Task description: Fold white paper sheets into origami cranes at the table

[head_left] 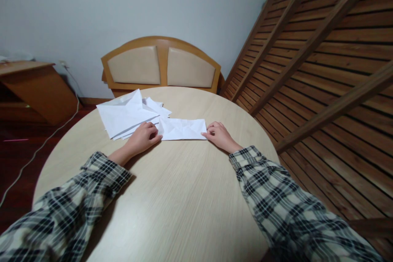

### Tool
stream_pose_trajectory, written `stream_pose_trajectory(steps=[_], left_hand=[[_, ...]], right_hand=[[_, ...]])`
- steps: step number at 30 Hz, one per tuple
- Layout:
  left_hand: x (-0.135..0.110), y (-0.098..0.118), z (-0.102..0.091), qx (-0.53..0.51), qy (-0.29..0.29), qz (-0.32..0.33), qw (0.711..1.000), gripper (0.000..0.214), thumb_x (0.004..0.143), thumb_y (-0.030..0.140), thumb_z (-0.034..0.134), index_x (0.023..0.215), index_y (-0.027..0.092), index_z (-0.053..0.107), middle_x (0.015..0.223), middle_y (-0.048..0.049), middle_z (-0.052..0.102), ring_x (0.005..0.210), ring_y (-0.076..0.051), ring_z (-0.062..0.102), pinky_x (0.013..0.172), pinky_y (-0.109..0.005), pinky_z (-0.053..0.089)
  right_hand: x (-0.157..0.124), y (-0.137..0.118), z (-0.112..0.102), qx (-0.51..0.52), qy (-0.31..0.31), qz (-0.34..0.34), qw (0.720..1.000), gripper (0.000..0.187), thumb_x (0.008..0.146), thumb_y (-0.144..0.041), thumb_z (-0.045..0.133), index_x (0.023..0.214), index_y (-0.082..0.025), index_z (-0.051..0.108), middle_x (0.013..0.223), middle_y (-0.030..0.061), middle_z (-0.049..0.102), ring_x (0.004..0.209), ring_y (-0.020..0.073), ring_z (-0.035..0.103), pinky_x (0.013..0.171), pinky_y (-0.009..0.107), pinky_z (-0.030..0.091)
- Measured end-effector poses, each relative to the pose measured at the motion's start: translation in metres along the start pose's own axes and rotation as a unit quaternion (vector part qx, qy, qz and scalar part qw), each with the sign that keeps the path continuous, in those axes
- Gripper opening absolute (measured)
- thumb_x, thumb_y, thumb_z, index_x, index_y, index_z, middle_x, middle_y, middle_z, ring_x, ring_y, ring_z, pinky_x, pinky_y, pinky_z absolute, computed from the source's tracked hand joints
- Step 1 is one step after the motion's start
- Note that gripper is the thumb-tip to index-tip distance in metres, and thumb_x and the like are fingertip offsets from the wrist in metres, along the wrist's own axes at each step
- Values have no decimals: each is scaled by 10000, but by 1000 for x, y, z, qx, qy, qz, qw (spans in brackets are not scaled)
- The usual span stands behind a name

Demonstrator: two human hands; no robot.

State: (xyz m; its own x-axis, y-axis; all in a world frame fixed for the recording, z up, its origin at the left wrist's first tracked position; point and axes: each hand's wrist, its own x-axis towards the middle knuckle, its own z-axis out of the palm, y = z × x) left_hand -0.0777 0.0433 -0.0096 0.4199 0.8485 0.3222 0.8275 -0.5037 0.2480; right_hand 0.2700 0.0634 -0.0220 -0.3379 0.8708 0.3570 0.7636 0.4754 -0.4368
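A folded sheet of white paper (183, 129) lies as a long, creased strip on the round table (172, 196). My left hand (143, 137) pinches its left end, thumb along the near corner. At the opposite end, my right hand (219, 135) grips the right edge between thumb and fingers. Behind my left hand rests a loose pile of white paper sheets (125, 114), creased and overlapping, some with raised folds. The pile comes close to the strip's left end; whether they touch I cannot tell.
Beyond the table stands a wooden headboard (163, 65) with two cream panels, against the wall. Slatted wooden boards (325, 69) lean along the right side. To the left are a wooden desk (39, 90) and a white cable (46, 141) running across the dark floor.
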Motion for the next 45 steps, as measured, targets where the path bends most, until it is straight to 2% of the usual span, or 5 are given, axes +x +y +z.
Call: stream_pose_trajectory(steps=[11,17,29,35,45], left_hand=[[-1,32,-5,29,57,37,997,174,878,284,579,1004,166,607,1070,-127,577,1008,-289,528,909,-463,469],[-6,63,12,-10,-53,149,987,381,1020,368,419,1314,193,585,1400,-129,563,1316,-284,474,1100,-461,400],[-11,61,21,-8,-134,121,984,593,1035,522,278,1485,174,447,1582,-113,406,1490,-263,305,1220,-447,251],[-12,58,26,-28,-109,128,985,546,1030,507,331,1458,202,478,1556,-103,450,1478,-263,330,1216,-469,266],[-12,59,25,-9,-134,107,985,555,1031,513,326,1488,224,447,1587,-100,398,1489,-294,305,1220,-537,197]], right_hand=[[0,-8,-3,-15,-3,2,1000,278,844,-355,726,639,-202,617,940,61,624,931,224,541,881,381,412],[0,-9,-4,-23,-6,4,1000,272,851,-352,716,647,-204,613,937,60,623,936,224,537,884,376,411],[-5,-27,-9,-74,42,-54,995,182,868,-243,657,1046,-207,660,1176,114,595,1143,283,519,1000,445,412],[-9,-45,-8,-23,-94,-195,976,391,886,-61,511,1167,-254,701,1303,55,669,1256,218,565,1079,441,399],[-7,-41,-2,9,-143,-193,971,470,864,-30,481,1241,-215,695,1354,71,642,1293,205,587,1132,422,422]])
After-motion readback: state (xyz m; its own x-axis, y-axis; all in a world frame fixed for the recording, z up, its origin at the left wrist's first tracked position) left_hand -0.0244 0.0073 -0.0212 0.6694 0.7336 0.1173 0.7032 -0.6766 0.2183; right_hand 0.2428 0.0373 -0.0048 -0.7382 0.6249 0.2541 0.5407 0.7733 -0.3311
